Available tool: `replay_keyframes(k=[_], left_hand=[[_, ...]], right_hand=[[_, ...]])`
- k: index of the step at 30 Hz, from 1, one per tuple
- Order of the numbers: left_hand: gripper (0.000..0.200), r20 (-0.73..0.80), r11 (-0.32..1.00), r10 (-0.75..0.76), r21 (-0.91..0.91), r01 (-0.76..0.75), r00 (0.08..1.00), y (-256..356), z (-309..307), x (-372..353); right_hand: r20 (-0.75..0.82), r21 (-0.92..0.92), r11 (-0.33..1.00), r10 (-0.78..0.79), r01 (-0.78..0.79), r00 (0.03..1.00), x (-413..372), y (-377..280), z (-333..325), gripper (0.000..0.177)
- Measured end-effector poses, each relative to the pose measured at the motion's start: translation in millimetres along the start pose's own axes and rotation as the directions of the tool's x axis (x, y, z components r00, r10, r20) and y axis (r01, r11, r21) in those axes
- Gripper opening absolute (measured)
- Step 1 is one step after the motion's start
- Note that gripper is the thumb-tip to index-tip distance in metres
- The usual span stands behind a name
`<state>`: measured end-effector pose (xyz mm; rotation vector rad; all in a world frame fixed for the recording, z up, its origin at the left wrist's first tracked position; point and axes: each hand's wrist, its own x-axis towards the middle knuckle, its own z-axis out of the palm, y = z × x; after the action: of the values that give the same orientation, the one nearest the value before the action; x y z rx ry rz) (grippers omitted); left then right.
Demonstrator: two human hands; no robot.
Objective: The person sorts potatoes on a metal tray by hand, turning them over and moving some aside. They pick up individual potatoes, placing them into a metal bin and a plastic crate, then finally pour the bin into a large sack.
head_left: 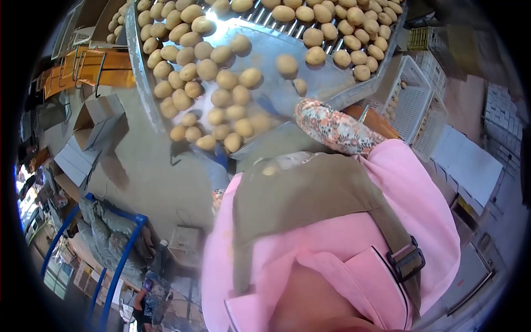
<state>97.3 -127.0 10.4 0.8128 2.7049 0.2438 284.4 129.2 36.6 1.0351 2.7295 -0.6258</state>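
Potatoes [207, 70] across metal tray [332, 83]; bars [259, 15] beyond.

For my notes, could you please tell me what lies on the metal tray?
Round tan produce lies on the metal tray; the surface beneath the pieces is hidden.

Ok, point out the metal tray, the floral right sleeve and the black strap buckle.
Metal tray [266, 54], head view: bare middle surface.
Floral right sleeve [338, 130], head view: forearm, mid-length.
Black strap buckle [407, 264], head view: front.
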Motion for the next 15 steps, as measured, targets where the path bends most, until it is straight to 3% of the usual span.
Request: replay_keyframes(k=[1,2,3,4,5,6,7,8,9,10,12,13,14,15], left_hand=[[0.091,-0.073,0.994,0.082,-0.067,-0.087,0.994,0,-1,3],[0.086,-0.154,0.977,0.155,-0.126,-0.174,0.976,3,-3,5],[0.082,-0.186,0.988,0.153,-0.001,-0.156,0.971,24,-16,6],[0.082,-0.187,0.987,0.155,-0.003,-0.158,0.970,31,-22,13],[0.080,-0.163,0.971,0.235,0.080,-0.225,0.958,35,-26,19],[0.078,-0.133,0.943,0.312,0.159,-0.291,0.941,37,-26,28],[0.074,-0.247,0.926,0.376,0.122,-0.357,0.893,45,-18,41],[0.074,-0.259,0.932,0.363,0.112,-0.345,0.895,55,-14,53],[0.072,-0.313,0.926,0.365,0.028,-0.376,0.877,65,-16,64],[0.071,-0.362,0.910,0.367,-0.049,-0.411,0.857,72,-18,76],[0.069,-0.421,0.896,0.374,-0.064,-0.439,0.826,87,-20,106],[0.067,-0.475,0.877,0.386,-0.076,-0.474,0.791,92,-18,122],[0.070,-0.439,0.904,0.364,-0.048,-0.426,0.822,94,-15,136],[0.072,-0.360,0.931,0.313,-0.066,-0.358,0.879,102,-14,142]], right_hand=[[0.114,-0.091,0.995,0.059,-0.048,0.992,-11,-9,-17,0.032],[0.112,-0.095,0.994,0.062,-0.051,0.992,-11,-2,-13,0.032],[0.072,0.168,0.980,0.097,-0.108,0.993,-8,10,-7,0.029],[0.041,0.421,0.895,0.140,-0.144,0.989,-10,21,0,0.027],[-0.293,0.564,0.812,0.030,0.148,0.956,-25,32,2,0.025],[-0.069,0.838,0.538,0.260,-0.085,0.963,-42,35,-5,0.026],[0.216,0.942,0.161,0.379,-0.294,0.900,-59,40,-16,0.027],[-0.196,0.847,0.522,0.479,-0.098,0.856,-78,64,3,0.030],[-0.188,0.944,0.325,0.654,-0.048,0.733,-105,73,-5,0.034],[-0.131,0.988,0.058,0.800,0.142,0.585,-136,112,11,0.035],[-0.415,0.806,0.543,0.802,-0.235,0.430,-211,181,57,0.040],[-0.317,0.652,0.531,0.839,-0.541,0.442,-252,210,74,0.039],[-0.225,0.408,0.478,0.878,-0.778,0.422,-289,242,92,0.039],[-0.201,0.756,0.422,0.877,-0.500,0.436,-313,279,130,0.032]])
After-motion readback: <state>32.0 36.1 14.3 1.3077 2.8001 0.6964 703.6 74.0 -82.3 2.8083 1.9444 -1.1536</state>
